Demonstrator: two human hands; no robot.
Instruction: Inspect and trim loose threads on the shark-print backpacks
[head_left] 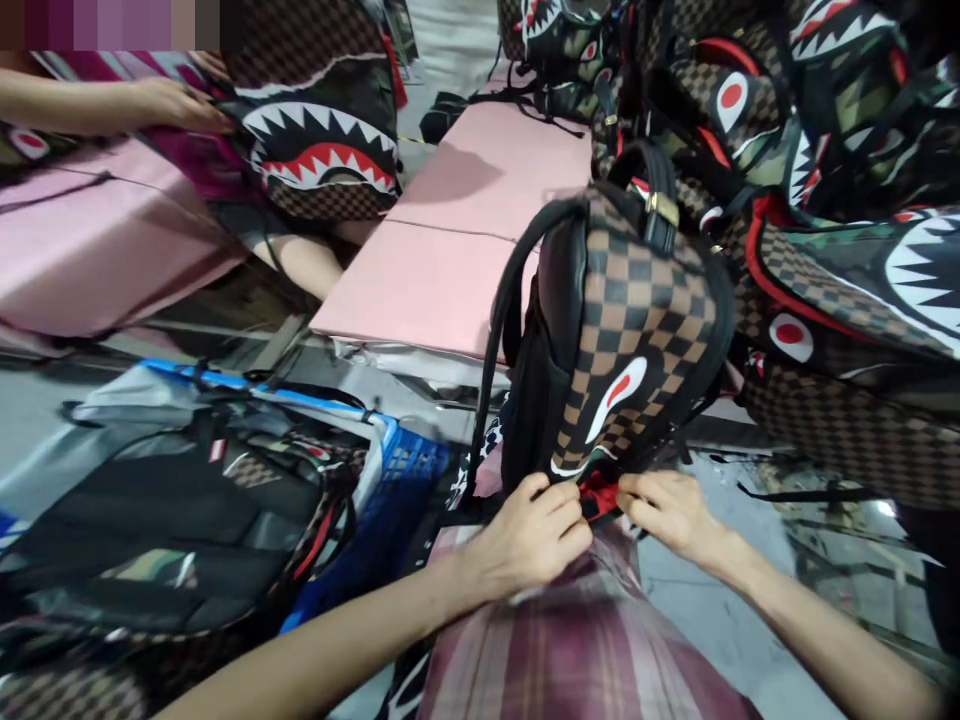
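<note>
You had the checkered backpack (pixel 637 320) upright, with a slight tilt, in front of the table (pixel 457 240) at its near right corner, its lower end reaching below the near edge and close to your plaid apron (pixel 540 650). A handle (pixel 651 190) with a gold-coloured buckle stood at its top; a black shoulder strap (pixel 495 330) looped down its left side. A white and red eye patch (pixel 616 400) showed on the panel.

Your left hand (pixel 536 530) was narrow, fingers curled, gripping the backpack's lower edge. Your right hand (pixel 667 510) was also narrow, pinching the same edge just beside it. Red lining (pixel 600 497) showed between the two; exactly which layer each set of fingertips held could not be told.

Right of the table's right edge: a heap of similar bags (pixel 855 270), teeth and eye prints visible. Table's far end: straps (pixel 517 97) and more bags.

Beyond the table's left edge, a co-worker's hand (pixel 180 105) was at a shark-mouth bag (pixel 322 150); its grip could not be told. Left of you, below the table's near left corner, a black bag (pixel 172 510) lay on a blue crate (pixel 409 460).
</note>
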